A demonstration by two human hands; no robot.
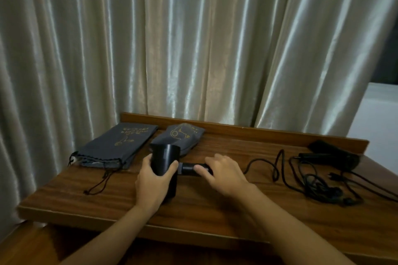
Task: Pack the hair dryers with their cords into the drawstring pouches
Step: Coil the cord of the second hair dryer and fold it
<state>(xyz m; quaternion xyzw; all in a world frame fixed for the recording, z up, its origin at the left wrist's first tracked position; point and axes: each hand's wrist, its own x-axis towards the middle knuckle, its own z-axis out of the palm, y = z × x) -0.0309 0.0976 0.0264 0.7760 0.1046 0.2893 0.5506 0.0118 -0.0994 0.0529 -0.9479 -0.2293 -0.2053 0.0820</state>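
Two hands hold a black hair dryer [165,161] on a wooden worktop [215,211].
Left hand [153,180] curls round its barrel; right hand [224,175] grips the handle. Two grey pouches [120,144] lie behind; another dryer [331,154], possibly tangled in cord [318,187], sits right.

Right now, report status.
Left hand grips hair dryer barrel; right hand on its handle. Both pouches unfilled. Cord trails right.

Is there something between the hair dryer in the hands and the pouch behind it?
Nothing visible does. The hair dryer, held by the left hand and right hand, lies directly before the pouch.
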